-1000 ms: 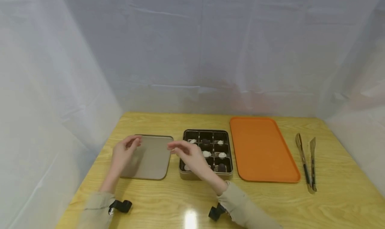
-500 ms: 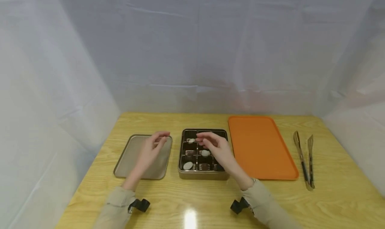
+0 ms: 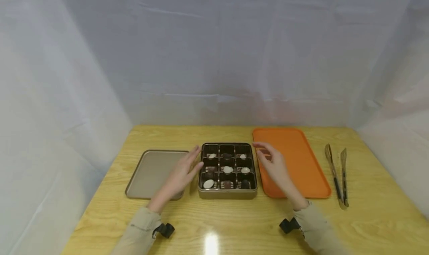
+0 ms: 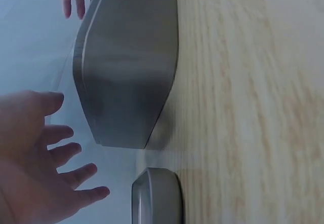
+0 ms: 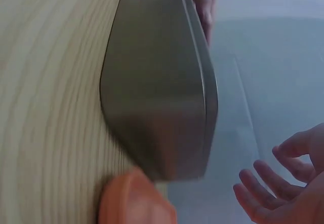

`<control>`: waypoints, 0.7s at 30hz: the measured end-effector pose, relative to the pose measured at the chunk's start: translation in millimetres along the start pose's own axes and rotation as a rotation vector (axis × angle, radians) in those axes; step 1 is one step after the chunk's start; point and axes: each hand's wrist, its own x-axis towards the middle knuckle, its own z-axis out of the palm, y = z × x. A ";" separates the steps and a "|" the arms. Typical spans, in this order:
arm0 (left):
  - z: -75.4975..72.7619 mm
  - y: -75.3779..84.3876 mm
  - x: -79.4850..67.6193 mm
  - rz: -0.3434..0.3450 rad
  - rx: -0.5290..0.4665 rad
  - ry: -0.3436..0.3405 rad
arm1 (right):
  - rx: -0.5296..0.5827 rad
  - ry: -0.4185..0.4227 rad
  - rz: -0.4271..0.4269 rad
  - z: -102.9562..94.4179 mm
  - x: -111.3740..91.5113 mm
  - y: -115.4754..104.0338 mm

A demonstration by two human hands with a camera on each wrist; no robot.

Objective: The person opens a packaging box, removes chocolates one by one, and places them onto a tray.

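Observation:
A metal tin [image 3: 228, 194] with a dark divided insert stands in the middle of the table. White and dark brown pieces that look like chocolates, among them a white oval one [image 3: 208, 184], lie in its compartments. My left hand [image 3: 181, 173] is at the tin's left side, its fingers spread and fingertips close to the rim. Over the left edge of the orange tray my right hand [image 3: 275, 167] hovers near the tin's right side, fingers loosely bent and holding nothing. Both wrist views show the tin's bare metal wall [image 4: 129, 72] with the hands apart from it.
Left of the tin lies a flat metal lid [image 3: 151, 173], partly behind the left hand. An orange tray [image 3: 298, 162] is on the right. Farther right, metal tongs [image 3: 343, 177] with dark handles lie on the wooden table [image 3: 207, 221]. Pale sheeting [image 3: 214, 61] encloses the back and sides.
Both hands have moved right: the left from over the lid to the tin's left side, the right from over the tin to its right side. The left fingers have spread. The tin's compartments are now uncovered.

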 end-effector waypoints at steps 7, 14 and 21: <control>5.1 1.1 0.0 0.010 0.051 -0.048 | -0.290 0.109 -0.086 -46.1 -3.1 20.0; 5.8 -1.3 -2.4 0.015 0.067 -0.051 | -0.518 0.193 -0.075 -94.6 -11.6 42.7; 9.0 -5.3 -1.9 0.035 0.075 -0.073 | -0.628 0.178 0.149 -148.8 -32.0 72.5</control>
